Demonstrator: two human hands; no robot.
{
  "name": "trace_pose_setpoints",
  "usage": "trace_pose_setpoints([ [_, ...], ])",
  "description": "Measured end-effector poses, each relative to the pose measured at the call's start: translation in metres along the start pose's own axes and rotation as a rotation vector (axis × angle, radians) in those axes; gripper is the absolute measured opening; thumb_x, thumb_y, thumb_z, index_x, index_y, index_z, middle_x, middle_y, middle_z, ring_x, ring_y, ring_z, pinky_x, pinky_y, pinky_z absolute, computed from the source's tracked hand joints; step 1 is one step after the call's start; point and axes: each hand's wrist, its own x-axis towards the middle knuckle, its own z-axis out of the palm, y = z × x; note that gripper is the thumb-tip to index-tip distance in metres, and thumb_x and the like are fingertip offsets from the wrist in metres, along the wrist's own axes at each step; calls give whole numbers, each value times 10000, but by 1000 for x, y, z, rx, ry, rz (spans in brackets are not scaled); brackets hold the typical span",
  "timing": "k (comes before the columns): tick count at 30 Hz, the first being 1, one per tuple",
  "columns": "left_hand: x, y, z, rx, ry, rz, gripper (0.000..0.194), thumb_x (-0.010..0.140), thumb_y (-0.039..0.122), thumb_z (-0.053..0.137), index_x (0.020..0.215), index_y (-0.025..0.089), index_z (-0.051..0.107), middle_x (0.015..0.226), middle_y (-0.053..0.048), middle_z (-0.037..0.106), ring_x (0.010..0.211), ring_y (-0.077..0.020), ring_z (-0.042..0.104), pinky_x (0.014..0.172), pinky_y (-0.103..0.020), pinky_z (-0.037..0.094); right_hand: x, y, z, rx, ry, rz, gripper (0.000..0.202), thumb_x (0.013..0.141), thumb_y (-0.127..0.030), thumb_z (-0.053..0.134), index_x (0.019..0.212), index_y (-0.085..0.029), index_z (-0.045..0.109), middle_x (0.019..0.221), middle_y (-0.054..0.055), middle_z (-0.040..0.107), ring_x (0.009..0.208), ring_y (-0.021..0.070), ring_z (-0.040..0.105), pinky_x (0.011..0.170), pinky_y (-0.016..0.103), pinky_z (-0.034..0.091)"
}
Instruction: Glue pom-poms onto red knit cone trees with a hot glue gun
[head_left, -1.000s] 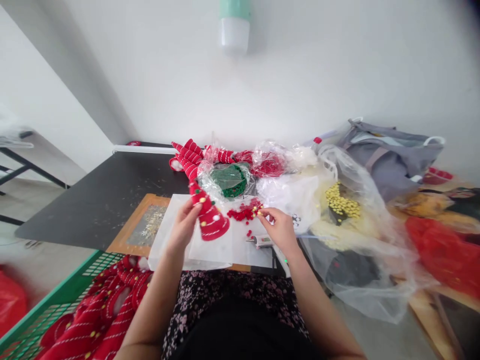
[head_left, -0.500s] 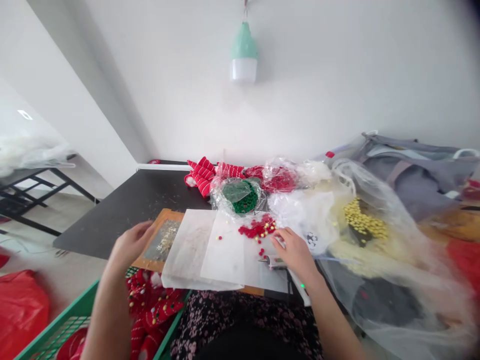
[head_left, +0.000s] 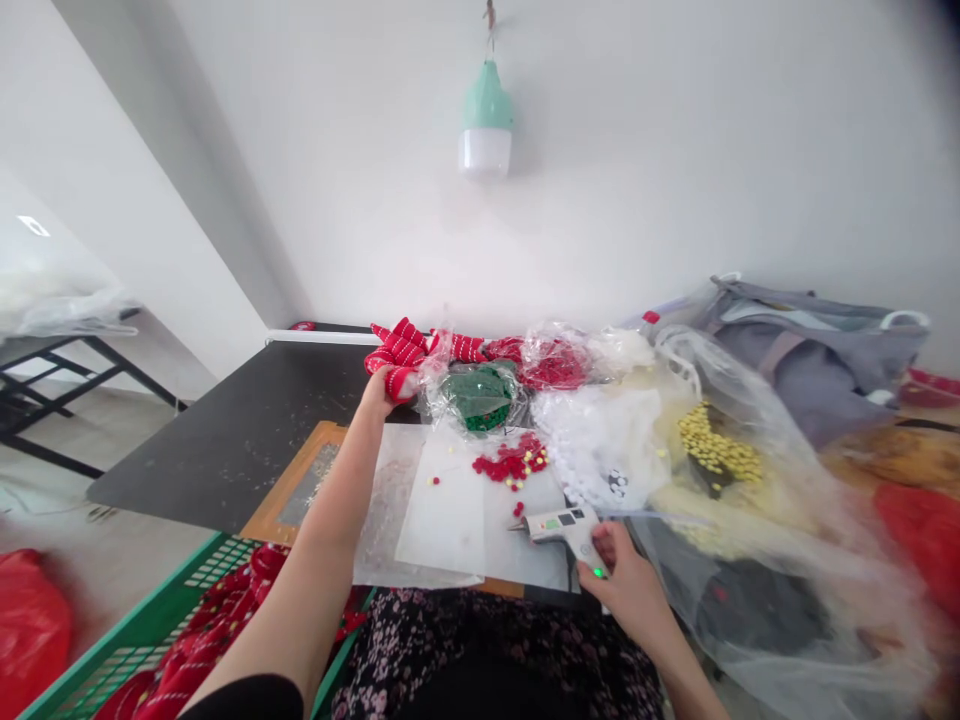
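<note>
My left hand reaches to the back of the dark table and is at the red striped fabric pieces; its fingers are mostly hidden behind the fabric. At the front right, my right hand has its fingers round the handle of a white glue gun, whose nozzle points left over the white paper. Red and yellow pompoms lie in a loose pile on the paper. Behind them is a clear bag of green pompoms.
A wooden-framed board lies left of the paper. Below it stands a green basket with red fabric pieces. Clear bags with yellow pompoms and a grey bag crowd the right. A bulb lamp hangs above.
My left hand has moved from beside the board to the red fabric at the back. My right hand has come down from near the pompoms onto the glue gun's handle.
</note>
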Motion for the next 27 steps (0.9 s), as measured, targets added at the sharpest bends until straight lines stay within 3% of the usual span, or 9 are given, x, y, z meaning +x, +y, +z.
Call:
trace_pose_setpoints([
  [3,-24,5,-30,-179,8,-89,158,943,319,507,948,200,612,741,-71,667,758,-237,702,650,-354,601,3,-1,6,325,107,61,416,590,-407,802,899,-252,570,849,32,755,800,253,737,738,352,589],
  [5,-47,3,-45,-279,3,-132,230,974,331,444,966,193,628,785,-78,696,760,-225,715,650,-346,611,5,-9,9,517,109,102,476,543,-396,885,886,-246,592,846,30,760,813,241,738,743,333,607],
  [9,-103,-10,-53,-529,-171,-287,321,1009,339,415,1119,172,665,862,-96,746,760,-227,736,645,-337,615,7,-35,11,779,42,196,558,503,-365,976,955,-226,682,941,44,781,866,232,743,744,311,627],
  [13,-150,-26,-42,-469,-499,-441,456,1015,391,408,1311,116,619,838,-112,746,642,-225,714,563,-325,578,4,-51,12,858,-98,266,494,501,-374,1004,862,-181,728,794,54,764,707,223,716,632,312,603],
  [15,-166,-32,-35,-440,-570,-428,486,1004,385,424,1369,109,588,847,-109,751,633,-220,716,589,-329,585,0,-54,12,860,-150,237,441,549,-406,990,814,-161,738,710,56,735,637,207,679,586,309,575],
  [20,-190,-46,-10,-331,-510,-404,479,938,372,513,1289,69,635,870,-139,767,670,-243,734,639,-350,595,-9,-59,8,842,-132,29,408,730,-503,875,975,-199,756,940,92,780,642,200,659,623,357,584],
  [24,-204,-59,8,-299,-495,-480,303,877,265,610,1108,87,693,879,-129,773,754,-256,751,721,-366,616,-16,-62,4,701,-149,-26,488,817,-592,770,1140,-227,735,1067,135,794,951,324,749,852,469,622],
  [27,-211,-67,17,-293,-423,-502,173,853,228,687,990,124,709,847,-106,777,712,-212,732,717,-313,612,-21,-65,4,745,-161,-32,501,821,-582,762,1168,-224,719,1082,138,795,1042,341,742,911,488,616],
])
